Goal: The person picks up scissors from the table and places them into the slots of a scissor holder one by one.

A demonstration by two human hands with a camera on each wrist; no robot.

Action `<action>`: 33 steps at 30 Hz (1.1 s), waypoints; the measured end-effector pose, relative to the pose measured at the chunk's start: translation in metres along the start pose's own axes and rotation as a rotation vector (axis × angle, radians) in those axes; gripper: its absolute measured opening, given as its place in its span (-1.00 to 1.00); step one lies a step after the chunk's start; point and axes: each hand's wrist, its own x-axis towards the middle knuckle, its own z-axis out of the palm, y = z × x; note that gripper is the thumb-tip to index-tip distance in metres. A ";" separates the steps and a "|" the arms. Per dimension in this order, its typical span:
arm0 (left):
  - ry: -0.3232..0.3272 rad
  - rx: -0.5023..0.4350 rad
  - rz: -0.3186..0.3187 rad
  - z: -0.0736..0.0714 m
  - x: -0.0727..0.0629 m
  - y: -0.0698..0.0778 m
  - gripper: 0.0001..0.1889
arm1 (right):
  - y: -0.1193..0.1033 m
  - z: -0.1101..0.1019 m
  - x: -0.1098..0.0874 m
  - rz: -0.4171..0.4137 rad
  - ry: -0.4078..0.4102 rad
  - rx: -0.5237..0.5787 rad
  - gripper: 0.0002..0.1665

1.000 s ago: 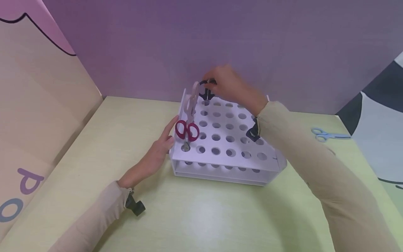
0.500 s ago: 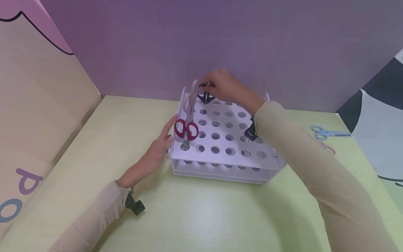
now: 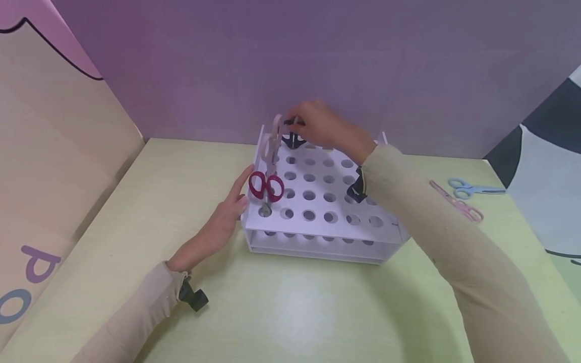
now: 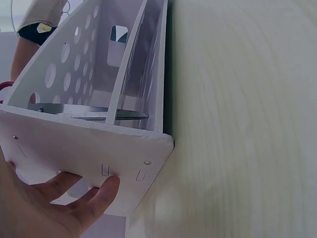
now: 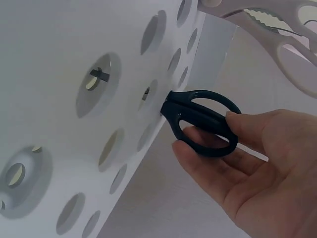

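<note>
A white rack (image 3: 317, 230) with rows of round holes stands on the table. Pinched by its handle loops in my right hand (image 3: 317, 121) is a pair of black scissors (image 5: 190, 116); its blades are down in a back-row hole. My left hand (image 3: 222, 222) rests its fingers against the rack's left end panel (image 4: 124, 153). Red-handled scissors (image 3: 267, 188) stand upright in the front left hole, their blades showing inside the rack in the left wrist view. Between the red and black pairs stands a pair of pale scissors (image 5: 267, 37), handles up.
Pink scissors (image 3: 458, 204) and light blue scissors (image 3: 472, 190) lie on the table (image 3: 295, 307) right of the rack. A purple wall (image 3: 227, 65) rises close behind the rack. Patterned side panels border the table left and right.
The black scissors have sunk lower into their hole, with my right hand still on the loops. My right forearm has shifted left, uncovering the pink scissors. My left hand stays at the rack.
</note>
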 end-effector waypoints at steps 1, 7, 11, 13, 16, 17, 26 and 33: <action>-0.002 0.001 0.002 0.000 0.000 0.000 -0.37 | 0.000 0.000 0.000 0.002 0.000 -0.005 -0.67; -0.007 0.004 0.005 -0.001 0.000 0.000 -0.37 | 0.002 -0.005 -0.007 0.054 -0.007 -0.004 -0.55; -0.003 0.010 0.008 -0.003 0.000 -0.001 -0.37 | 0.003 -0.011 -0.017 0.055 0.003 -0.014 -0.54; 0.000 0.015 0.009 -0.004 0.000 -0.001 -0.37 | 0.004 -0.013 -0.023 0.032 0.016 -0.041 -0.56; 0.004 0.020 0.005 -0.004 -0.001 -0.001 -0.37 | 0.007 -0.015 -0.032 -0.010 0.035 -0.074 -0.58; 0.005 0.020 0.004 -0.004 -0.002 -0.001 -0.37 | 0.008 -0.016 -0.035 -0.016 0.036 -0.084 -0.58; 0.011 0.020 0.000 -0.008 -0.006 0.002 -0.37 | 0.017 -0.025 -0.061 0.021 0.008 -0.088 -0.57; 0.010 0.008 0.005 -0.009 -0.006 0.000 -0.37 | 0.018 -0.032 -0.088 -0.033 0.054 -0.073 -0.66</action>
